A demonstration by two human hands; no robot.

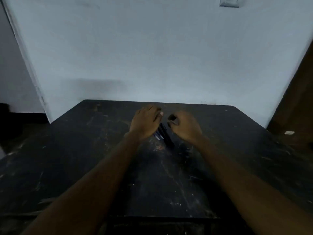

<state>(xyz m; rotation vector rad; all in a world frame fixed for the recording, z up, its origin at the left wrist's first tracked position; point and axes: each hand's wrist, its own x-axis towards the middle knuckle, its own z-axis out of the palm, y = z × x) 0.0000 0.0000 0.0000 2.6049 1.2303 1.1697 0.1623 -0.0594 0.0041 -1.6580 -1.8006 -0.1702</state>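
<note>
A few pens (165,134) lie in a tight bunch on the dark table (84,158), a little above the middle of the frame, slanting from upper left to lower right. The darkest ones reach lowest. Beside them, on the left, two paler tips (158,136) peek out, bluish and white.

The left hand (145,122) lies over the upper ends of the bunch, so those ends are hidden. Its fingers are stretched out nearly straight and point toward the upper right, with the thumb tip showing at the edge. I see it resting on the pens, not curled round them.

The right hand (184,125) sits just right of the bunch, close to the left hand but apart from it. Its fingers are curled in tight and pinch a small dark piece (171,117) at their tips. It is too blurred to say what it is. Both bare forearms run up from the bottom corners of the frame.

The table is scuffed and scratched, and its far edge meets a pale wall (152,48). A switch plate (229,1) sits at the top right of the frame. A brown panel (298,99) stands along the right edge, with a small white scrap (289,132) below it
</note>
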